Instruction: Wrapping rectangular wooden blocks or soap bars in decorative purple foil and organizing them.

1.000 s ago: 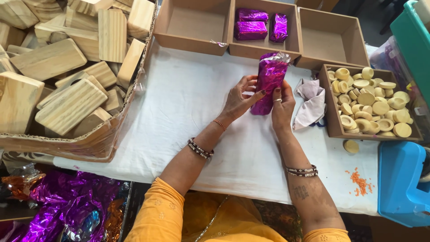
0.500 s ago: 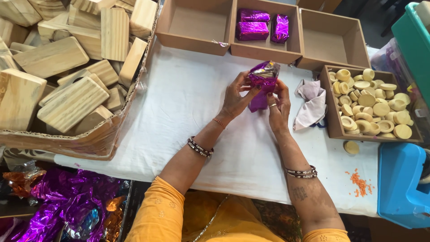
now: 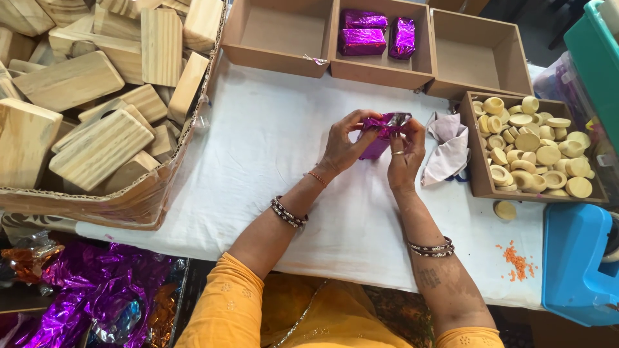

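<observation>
**Two hands hold one purple foil packet**

One shiny purple foil packet [image 3: 382, 132] is in the middle, just above the white cloth [image 3: 271, 148] on the table. Both hands grip it. The left hand [image 3: 342, 145] pinches its left side with thumb and fingers. The right hand [image 3: 405, 154] pinches its right side. The foil at the top looks crinkled and bunched between the fingertips.

Just beside the right hand lies one crumpled grey rag [image 3: 448, 151].

At the far edge of the table stand three brown cardboard boxes in a row. The left box [image 3: 277, 61] looks bare inside. The middle box [image 3: 380, 67] holds three wrapped purple packets [image 3: 362, 40]. The right box [image 3: 480, 80] looks bare inside too.

To the right is one brown tray [image 3: 476, 161] full of small round pale pieces [image 3: 535, 145], too many to count. One more round piece [image 3: 505, 210] lies on the cloth just below the tray. Near it is a little pile of orange crumbs [image 3: 516, 263] and one blue plastic thing [image 3: 577, 258].

On the left is one big carton [image 3: 129, 206] heaped with wooden blocks [image 3: 97, 148], too many to count. Below it lies a heap of loose purple foil [image 3: 97, 296].
</observation>
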